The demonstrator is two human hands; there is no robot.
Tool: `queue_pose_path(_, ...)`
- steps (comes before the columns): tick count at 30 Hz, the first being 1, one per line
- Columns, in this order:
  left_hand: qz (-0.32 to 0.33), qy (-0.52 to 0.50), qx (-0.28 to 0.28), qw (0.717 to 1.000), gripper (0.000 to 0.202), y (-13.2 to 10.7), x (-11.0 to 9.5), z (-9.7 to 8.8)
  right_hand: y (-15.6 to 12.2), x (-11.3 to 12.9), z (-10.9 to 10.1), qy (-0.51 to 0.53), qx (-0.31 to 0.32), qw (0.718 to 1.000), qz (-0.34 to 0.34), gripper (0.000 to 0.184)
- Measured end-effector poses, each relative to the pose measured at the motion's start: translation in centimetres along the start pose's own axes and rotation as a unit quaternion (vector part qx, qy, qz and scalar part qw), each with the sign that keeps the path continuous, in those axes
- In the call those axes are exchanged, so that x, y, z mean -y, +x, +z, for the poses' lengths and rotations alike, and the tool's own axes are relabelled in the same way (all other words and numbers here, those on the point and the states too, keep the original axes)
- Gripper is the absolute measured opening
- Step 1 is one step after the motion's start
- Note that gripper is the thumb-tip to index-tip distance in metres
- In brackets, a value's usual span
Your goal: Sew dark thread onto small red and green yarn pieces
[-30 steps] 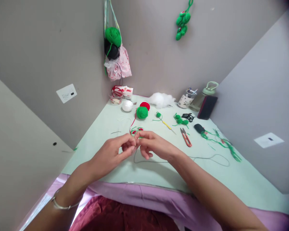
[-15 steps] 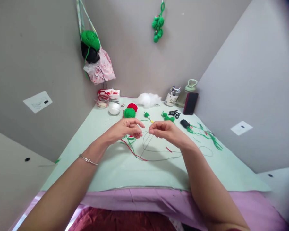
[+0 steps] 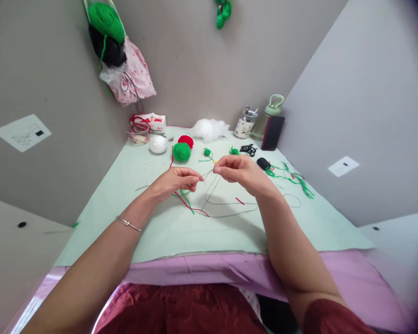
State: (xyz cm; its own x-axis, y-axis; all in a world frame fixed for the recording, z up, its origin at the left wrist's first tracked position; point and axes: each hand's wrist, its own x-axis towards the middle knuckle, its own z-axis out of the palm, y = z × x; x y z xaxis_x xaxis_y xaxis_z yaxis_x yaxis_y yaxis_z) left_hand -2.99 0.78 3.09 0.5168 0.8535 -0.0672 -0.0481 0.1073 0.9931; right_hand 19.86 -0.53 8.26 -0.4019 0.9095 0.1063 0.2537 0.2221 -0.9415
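Both hands meet above the middle of the table. My left hand [image 3: 181, 181] is closed in a pinch, fingertips on one end of a thin, straight line; whether that is thread or a needle is too fine to tell. Slightly higher and to the right, my right hand [image 3: 238, 172] pinches a grey thread [image 3: 209, 197] between thumb and forefinger. Its loops hang down and lie across the table below. Under the left hand are a red yarn strand [image 3: 189, 206] and green yarn ends [image 3: 185, 192]. A short red piece of yarn [image 3: 240, 201] lies below the right hand.
Behind the hands sit a green yarn ball [image 3: 181, 151], a red ball [image 3: 185, 141], a white ball [image 3: 158, 144] and white stuffing [image 3: 210, 130]. At back right stand a pen cup [image 3: 245, 125], a bottle [image 3: 266, 118] and a phone [image 3: 273, 133]. Green yarn scraps [image 3: 301, 183] lie right.
The view has tilted down and shifted. My left hand's fingers, spread before, have drawn together into a pinch. My right hand keeps its pinch, now slightly higher than the left.
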Motion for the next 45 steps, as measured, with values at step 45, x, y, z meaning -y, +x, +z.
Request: queue_pose_path(45, -0.027, -0.108, 0.007, 0.994, 0.027, -0.2, 1.3, 2.6, 0.3, -0.4, 0.0, -0.042, -0.054, 0.997, -0.018, 0.022)
